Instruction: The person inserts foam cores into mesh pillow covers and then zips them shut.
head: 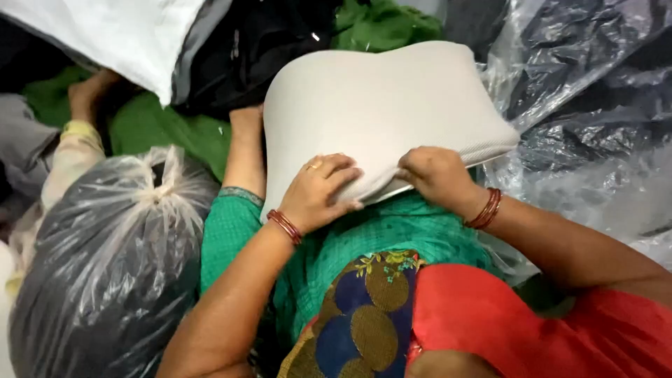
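Green floor cloth (150,126) lay under a tied clear plastic bag (112,259), crumpled plastic sheeting (595,105), a white sack (119,35) and dark fabric (259,42).

I think this is a small packing workshop where people sit on the floor. At near left I see a tied clear plastic bag (112,266), at right loose plastic sheets (595,105), at far green cloth (161,129).

A plain cream, contoured foam pillow (378,112) lies over teal-green checked fabric trousers (364,238). A red cloth (518,322) adjoins a navy floral-patterned cloth with olive-gold discs (364,315). Dark red bangles (486,208) circle one wrist.
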